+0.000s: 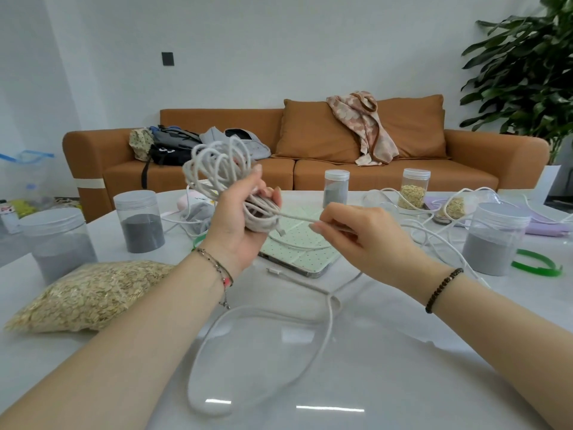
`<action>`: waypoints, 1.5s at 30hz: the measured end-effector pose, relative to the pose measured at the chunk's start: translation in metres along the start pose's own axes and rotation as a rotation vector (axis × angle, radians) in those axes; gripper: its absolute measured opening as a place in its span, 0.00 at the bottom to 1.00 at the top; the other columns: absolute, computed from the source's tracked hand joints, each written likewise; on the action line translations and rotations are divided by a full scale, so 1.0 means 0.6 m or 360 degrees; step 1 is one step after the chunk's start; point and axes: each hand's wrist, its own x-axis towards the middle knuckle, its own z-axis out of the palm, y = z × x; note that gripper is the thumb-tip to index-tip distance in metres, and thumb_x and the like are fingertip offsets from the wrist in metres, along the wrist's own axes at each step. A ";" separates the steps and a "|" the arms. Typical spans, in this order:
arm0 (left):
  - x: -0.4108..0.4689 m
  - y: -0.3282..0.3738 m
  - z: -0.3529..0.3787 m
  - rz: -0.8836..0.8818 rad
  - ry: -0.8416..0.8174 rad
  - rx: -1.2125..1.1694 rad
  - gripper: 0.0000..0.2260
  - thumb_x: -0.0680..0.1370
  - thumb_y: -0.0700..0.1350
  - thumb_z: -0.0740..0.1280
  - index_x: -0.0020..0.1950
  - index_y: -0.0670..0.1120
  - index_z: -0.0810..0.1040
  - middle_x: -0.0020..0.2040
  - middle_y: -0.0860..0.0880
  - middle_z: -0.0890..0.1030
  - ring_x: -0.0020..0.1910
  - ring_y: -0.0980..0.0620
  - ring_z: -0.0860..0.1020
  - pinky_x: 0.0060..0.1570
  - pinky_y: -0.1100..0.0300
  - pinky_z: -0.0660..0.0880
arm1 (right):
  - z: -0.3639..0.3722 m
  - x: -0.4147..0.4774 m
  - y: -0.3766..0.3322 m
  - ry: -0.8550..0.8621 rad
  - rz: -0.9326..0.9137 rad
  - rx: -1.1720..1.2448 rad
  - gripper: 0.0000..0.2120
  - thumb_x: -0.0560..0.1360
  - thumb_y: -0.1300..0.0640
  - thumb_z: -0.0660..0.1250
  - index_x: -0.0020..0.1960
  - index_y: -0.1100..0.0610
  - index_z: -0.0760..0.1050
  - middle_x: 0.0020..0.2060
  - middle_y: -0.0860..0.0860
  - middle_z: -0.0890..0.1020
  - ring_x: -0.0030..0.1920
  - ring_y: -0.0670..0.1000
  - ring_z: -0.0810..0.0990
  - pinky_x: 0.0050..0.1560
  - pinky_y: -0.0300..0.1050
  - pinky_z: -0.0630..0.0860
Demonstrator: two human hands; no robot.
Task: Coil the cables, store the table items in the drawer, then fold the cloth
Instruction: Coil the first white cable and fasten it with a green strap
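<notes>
My left grip (238, 225) clutches the cable coil (259, 215); my right grip (362, 234) pinches its tail. Lidded jars of grey sand (141, 231) stand either side. A loose cable loop (330, 318) crosses the near worktop (403, 352).

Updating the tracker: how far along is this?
Done: nothing fully finished. In hand: left hand grips a mostly wound coil, right hand pinches its tail. Left: another cable lies loose on the table; jars, oat bag and tablet are still out; the cloth on the sofa is unfolded.
</notes>
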 end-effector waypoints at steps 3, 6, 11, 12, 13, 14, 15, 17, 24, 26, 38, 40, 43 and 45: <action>0.013 0.015 -0.014 0.0047 0.0083 -0.0299 0.12 0.79 0.44 0.70 0.36 0.44 0.76 0.34 0.50 0.73 0.35 0.54 0.74 0.46 0.60 0.80 | -0.005 0.001 0.010 0.0022 0.0086 0.0053 0.12 0.81 0.46 0.61 0.44 0.52 0.74 0.25 0.45 0.69 0.28 0.50 0.69 0.29 0.51 0.68; 0.019 0.021 -0.023 0.0045 0.0183 -0.0460 0.11 0.79 0.43 0.70 0.37 0.44 0.76 0.34 0.51 0.75 0.32 0.56 0.75 0.41 0.62 0.79 | -0.007 0.000 0.017 0.0019 0.0154 0.0066 0.11 0.81 0.46 0.61 0.47 0.51 0.76 0.24 0.47 0.69 0.27 0.52 0.69 0.28 0.53 0.69; 0.014 0.018 -0.020 -0.0023 0.0094 -0.0321 0.16 0.78 0.41 0.68 0.32 0.47 0.71 0.30 0.53 0.69 0.29 0.56 0.70 0.35 0.65 0.74 | -0.004 0.006 0.015 -0.0007 0.0612 0.0481 0.09 0.79 0.48 0.68 0.45 0.53 0.81 0.24 0.50 0.72 0.26 0.50 0.68 0.29 0.45 0.68; 0.012 0.017 -0.019 -0.0038 0.0046 -0.0285 0.16 0.78 0.41 0.68 0.31 0.48 0.71 0.29 0.54 0.67 0.29 0.57 0.68 0.35 0.66 0.71 | -0.006 0.010 0.015 0.0011 0.0740 0.0651 0.10 0.78 0.49 0.69 0.43 0.54 0.81 0.24 0.50 0.72 0.26 0.48 0.69 0.29 0.40 0.68; 0.011 0.017 -0.018 -0.0048 -0.0004 -0.0266 0.16 0.78 0.41 0.68 0.31 0.48 0.70 0.29 0.54 0.66 0.28 0.57 0.67 0.34 0.66 0.69 | -0.009 0.014 0.015 0.0035 0.0864 0.0822 0.12 0.77 0.49 0.70 0.42 0.57 0.80 0.23 0.49 0.72 0.25 0.47 0.70 0.30 0.37 0.69; 0.010 0.017 -0.017 -0.0054 -0.0047 -0.0256 0.16 0.78 0.41 0.68 0.32 0.48 0.70 0.28 0.54 0.66 0.28 0.57 0.65 0.33 0.67 0.68 | -0.012 0.017 0.016 0.0064 0.0988 0.1000 0.13 0.77 0.50 0.71 0.41 0.59 0.78 0.22 0.49 0.71 0.25 0.48 0.70 0.30 0.36 0.71; 0.009 0.017 -0.017 -0.0061 -0.0086 -0.0245 0.15 0.78 0.41 0.68 0.33 0.48 0.69 0.28 0.54 0.65 0.27 0.58 0.64 0.31 0.67 0.66 | -0.014 0.018 0.016 0.0096 0.1105 0.1176 0.14 0.77 0.50 0.71 0.40 0.60 0.77 0.22 0.49 0.69 0.25 0.48 0.71 0.30 0.37 0.72; 0.008 0.015 -0.015 -0.0111 -0.0164 -0.0195 0.14 0.76 0.41 0.69 0.34 0.48 0.68 0.28 0.54 0.64 0.27 0.58 0.62 0.28 0.67 0.65 | -0.016 0.018 0.019 0.0144 0.1255 0.1445 0.13 0.78 0.51 0.69 0.41 0.59 0.75 0.23 0.48 0.65 0.25 0.49 0.68 0.28 0.38 0.71; -0.004 -0.009 -0.002 -0.0363 -0.0264 0.0186 0.05 0.75 0.38 0.69 0.43 0.45 0.75 0.33 0.49 0.73 0.32 0.54 0.75 0.31 0.65 0.75 | -0.016 0.015 0.018 0.0322 0.0690 0.0860 0.10 0.78 0.55 0.70 0.43 0.61 0.77 0.26 0.47 0.66 0.28 0.47 0.62 0.29 0.38 0.61; -0.009 -0.018 0.002 -0.0396 -0.0247 0.0199 0.03 0.77 0.36 0.68 0.44 0.42 0.77 0.36 0.46 0.78 0.41 0.49 0.81 0.46 0.55 0.83 | -0.018 0.014 0.010 0.0321 0.0485 0.0618 0.09 0.78 0.55 0.71 0.42 0.59 0.78 0.27 0.53 0.69 0.29 0.50 0.63 0.31 0.38 0.62; -0.022 -0.033 0.009 -0.0848 -0.0501 0.0394 0.05 0.72 0.40 0.69 0.47 0.42 0.78 0.37 0.48 0.74 0.30 0.57 0.70 0.31 0.67 0.71 | -0.008 0.012 0.001 0.0197 0.0329 0.0397 0.14 0.75 0.48 0.71 0.40 0.57 0.75 0.25 0.50 0.69 0.28 0.48 0.65 0.29 0.36 0.62; -0.021 -0.031 0.006 -0.0898 -0.0567 0.0391 0.06 0.73 0.40 0.69 0.48 0.43 0.77 0.35 0.49 0.72 0.29 0.57 0.67 0.30 0.67 0.68 | -0.008 0.013 0.001 0.0191 0.0404 0.0493 0.18 0.73 0.45 0.71 0.38 0.60 0.74 0.25 0.46 0.66 0.27 0.46 0.63 0.29 0.34 0.61; -0.022 -0.033 0.004 -0.1014 -0.0633 0.0337 0.04 0.75 0.37 0.66 0.49 0.43 0.76 0.34 0.49 0.71 0.29 0.57 0.66 0.30 0.67 0.67 | -0.012 0.016 0.002 0.0171 0.0531 0.0707 0.21 0.69 0.45 0.73 0.38 0.63 0.74 0.25 0.49 0.66 0.27 0.48 0.63 0.28 0.40 0.63; -0.023 -0.034 0.005 -0.1091 -0.0666 0.0308 0.04 0.75 0.34 0.64 0.47 0.42 0.74 0.34 0.48 0.70 0.28 0.56 0.67 0.29 0.67 0.68 | -0.016 0.017 0.000 0.0163 0.0590 0.0834 0.20 0.67 0.47 0.75 0.38 0.65 0.74 0.25 0.53 0.68 0.26 0.49 0.64 0.27 0.41 0.64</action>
